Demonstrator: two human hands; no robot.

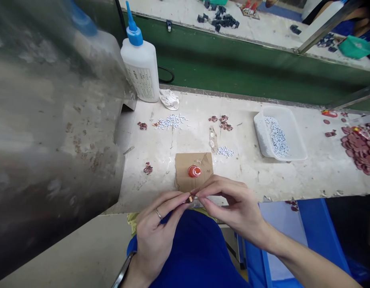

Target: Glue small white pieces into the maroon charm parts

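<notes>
My left hand point(161, 224) pinches a small brown and copper-coloured part point(190, 198) at the bench's front edge. The fingertips of my right hand point(229, 200) close in on the same part from the other side, and whether they grip it or a tinier piece is hidden. Just beyond my fingers, a small round container with orange-red contents point(194, 171) rests on a piece of cardboard point(182, 170). Farther back lie a small heap of white-and-blue bits point(225, 151), a larger scatter of them point(173, 121) and clusters of brown parts point(225, 123).
A metal housing point(59, 132) walls off the left side. At the back stands a white bottle with a blue nozzle point(143, 68) beside a crumpled white cloth point(169, 99). Rightward are a plastic tub of white-and-blue bits point(295, 138) and a pile of brown discs point(360, 148).
</notes>
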